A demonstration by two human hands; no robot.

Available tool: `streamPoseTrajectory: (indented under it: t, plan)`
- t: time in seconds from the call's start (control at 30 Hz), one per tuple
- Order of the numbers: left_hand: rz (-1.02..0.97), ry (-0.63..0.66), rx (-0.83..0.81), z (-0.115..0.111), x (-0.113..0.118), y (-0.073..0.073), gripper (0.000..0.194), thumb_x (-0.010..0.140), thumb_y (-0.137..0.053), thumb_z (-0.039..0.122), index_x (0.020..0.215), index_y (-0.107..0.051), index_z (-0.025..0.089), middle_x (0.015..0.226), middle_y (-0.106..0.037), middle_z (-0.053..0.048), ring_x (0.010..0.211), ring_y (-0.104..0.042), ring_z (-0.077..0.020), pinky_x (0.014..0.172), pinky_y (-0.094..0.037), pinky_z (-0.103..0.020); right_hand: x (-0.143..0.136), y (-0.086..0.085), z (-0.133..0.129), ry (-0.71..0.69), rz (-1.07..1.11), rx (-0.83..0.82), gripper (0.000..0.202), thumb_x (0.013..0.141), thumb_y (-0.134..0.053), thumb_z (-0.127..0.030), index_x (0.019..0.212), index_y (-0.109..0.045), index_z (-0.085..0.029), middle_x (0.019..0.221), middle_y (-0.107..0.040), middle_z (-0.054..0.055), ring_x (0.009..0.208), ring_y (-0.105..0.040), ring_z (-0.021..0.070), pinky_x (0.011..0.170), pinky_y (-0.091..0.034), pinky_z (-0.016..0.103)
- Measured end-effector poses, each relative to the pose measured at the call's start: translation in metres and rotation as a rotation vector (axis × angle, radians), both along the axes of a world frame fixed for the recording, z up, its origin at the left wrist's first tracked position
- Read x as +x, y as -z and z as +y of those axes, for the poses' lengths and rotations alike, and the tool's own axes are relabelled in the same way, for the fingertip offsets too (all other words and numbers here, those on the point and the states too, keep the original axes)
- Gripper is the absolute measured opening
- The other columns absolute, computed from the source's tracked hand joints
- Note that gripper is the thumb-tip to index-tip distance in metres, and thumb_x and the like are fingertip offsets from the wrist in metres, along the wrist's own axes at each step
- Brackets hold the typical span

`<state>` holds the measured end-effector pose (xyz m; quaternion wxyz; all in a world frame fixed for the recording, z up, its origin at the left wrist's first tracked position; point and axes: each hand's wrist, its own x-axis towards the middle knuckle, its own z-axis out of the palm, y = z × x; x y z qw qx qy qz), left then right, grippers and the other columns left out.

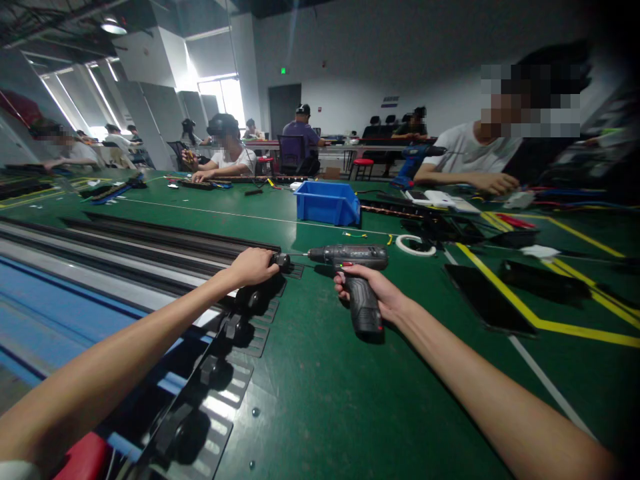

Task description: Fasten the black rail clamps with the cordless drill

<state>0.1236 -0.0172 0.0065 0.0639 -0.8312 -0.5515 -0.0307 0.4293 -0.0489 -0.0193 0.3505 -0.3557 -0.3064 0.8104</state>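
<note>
My right hand (373, 285) is wrapped round the grip of a black cordless drill (356, 255), which lies level with its long thin bit pointing left. The bit's tip reaches the black cable gland (283, 261) on the end of the farthest long black profile (170, 239); whether it touches a screw there is too small to tell. My left hand (254, 267) is closed over that end, fingers curled beside the gland. Nearer to me, several similar profiles lie side by side, with black glands (215, 371) and slotted end plates (225, 380) facing right.
Beyond the drill stands a blue bin (327, 203). A white tape roll (416, 245) and a dark flat tablet-like thing (487, 300) lie to the right. A blue drill (415, 167) stands near a co-worker (470, 153). Two small screws (255, 412) lie on the green tabletop (320, 413).
</note>
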Motion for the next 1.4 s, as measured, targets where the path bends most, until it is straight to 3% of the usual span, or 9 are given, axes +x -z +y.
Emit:
streamPoseTrajectory:
  t: [0.17,0.3,0.43,0.6,0.8,0.93,1.1,1.27,1.4]
  plan:
    - [-0.030,-0.049,-0.018,-0.003,-0.001,-0.001,0.048,0.091,-0.038,0.052,0.094,-0.070,0.017,0.093,-0.074,-0.013,0.087,-0.069,-0.0282,0.070,-0.046,-0.033,0.001,0.002,0.000,-0.006,-0.008,-0.001,0.016,0.087,-0.063,-0.028,0.085,-0.061,-0.012,0.079,-0.066,0.007,0.064,-0.064,0.0132,0.058,-0.057,0.022]
    - [0.047,-0.130,0.055,-0.005,-0.003,-0.001,0.056,0.089,-0.038,0.059,0.089,-0.071,0.014,0.095,-0.073,-0.018,0.095,-0.067,-0.0338,0.081,-0.045,-0.040,0.001,0.002,0.000,-0.012,-0.007,0.000,0.017,0.087,-0.063,-0.028,0.085,-0.062,-0.011,0.078,-0.066,0.008,0.064,-0.064,0.0135,0.057,-0.057,0.022]
    - [0.057,-0.173,0.025,-0.003,-0.003,0.002,0.060,0.089,-0.034,0.061,0.090,-0.070,0.013,0.100,-0.072,-0.019,0.100,-0.065,-0.0351,0.083,-0.044,-0.043,-0.001,0.000,-0.001,-0.004,0.003,-0.012,0.016,0.088,-0.061,-0.026,0.085,-0.061,-0.011,0.076,-0.065,0.008,0.064,-0.064,0.0135,0.058,-0.057,0.022]
    - [0.056,-0.152,0.032,0.002,-0.004,0.007,0.056,0.089,-0.035,0.058,0.091,-0.068,0.013,0.103,-0.071,-0.019,0.100,-0.064,-0.0349,0.083,-0.044,-0.044,-0.003,-0.001,0.000,0.051,0.008,-0.034,0.012,0.087,-0.062,-0.024,0.083,-0.060,-0.013,0.068,-0.062,0.004,0.058,-0.061,0.0119,0.055,-0.056,0.021]
    - [0.066,-0.135,0.060,0.003,-0.004,0.010,0.055,0.090,-0.035,0.056,0.091,-0.068,0.012,0.101,-0.070,-0.020,0.099,-0.064,-0.0347,0.082,-0.044,-0.044,-0.005,-0.002,-0.001,0.035,0.008,-0.016,0.012,0.089,-0.061,-0.023,0.085,-0.060,-0.011,0.078,-0.067,0.007,0.066,-0.066,0.0141,0.060,-0.059,0.023]
    - [0.071,-0.132,0.065,0.004,-0.003,0.010,0.056,0.090,-0.034,0.056,0.091,-0.068,0.011,0.100,-0.070,-0.020,0.098,-0.064,-0.0353,0.081,-0.044,-0.045,-0.006,-0.003,0.000,0.078,-0.014,-0.037,0.010,0.089,-0.061,-0.022,0.085,-0.059,-0.013,0.069,-0.065,0.005,0.059,-0.063,0.0126,0.055,-0.057,0.022]
    - [0.087,-0.130,0.062,0.003,-0.003,0.010,0.053,0.090,-0.035,0.054,0.092,-0.068,0.012,0.101,-0.070,-0.019,0.098,-0.064,-0.0343,0.080,-0.044,-0.043,-0.006,0.001,0.003,0.035,-0.002,-0.021,0.011,0.089,-0.063,-0.024,0.087,-0.060,-0.013,0.077,-0.068,0.007,0.066,-0.066,0.0138,0.058,-0.058,0.023]
    - [0.098,-0.119,0.070,0.002,-0.002,0.008,0.053,0.091,-0.034,0.055,0.091,-0.067,0.013,0.099,-0.070,-0.018,0.097,-0.064,-0.0333,0.079,-0.043,-0.041,-0.007,0.000,0.004,0.056,-0.010,-0.025,0.011,0.088,-0.065,-0.024,0.086,-0.060,-0.014,0.070,-0.065,0.002,0.057,-0.062,0.0116,0.054,-0.057,0.022]
    - [0.097,-0.117,0.073,0.001,-0.002,0.007,0.051,0.090,-0.035,0.054,0.090,-0.066,0.013,0.101,-0.069,-0.018,0.098,-0.064,-0.0327,0.079,-0.043,-0.041,-0.007,0.002,0.004,0.040,0.025,-0.020,0.013,0.090,-0.064,-0.025,0.086,-0.060,-0.013,0.077,-0.067,0.005,0.067,-0.066,0.0135,0.060,-0.060,0.024]
